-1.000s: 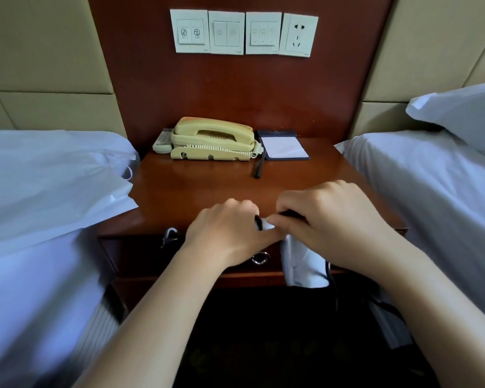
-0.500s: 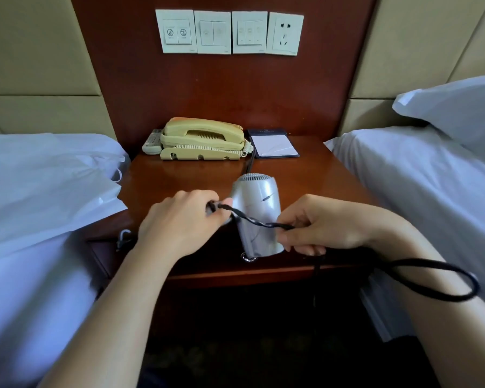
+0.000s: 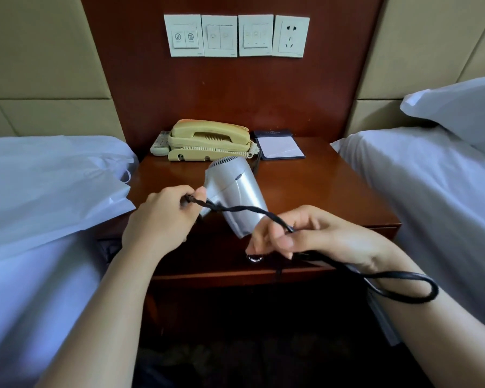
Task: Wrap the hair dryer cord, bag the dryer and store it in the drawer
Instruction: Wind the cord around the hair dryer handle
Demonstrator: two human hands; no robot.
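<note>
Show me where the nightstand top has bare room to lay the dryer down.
Best patch: the right side of the nightstand, bordered by the notepad behind, the right bed and the front edge. A narrower strip lies in front of the phone, but the dryer, cord and left hand hang over it. The back is crowded: remote, phone, notepad.

Switch plate (image 3: 183,35) shows 2 round icons (lettering illegible)
</note>
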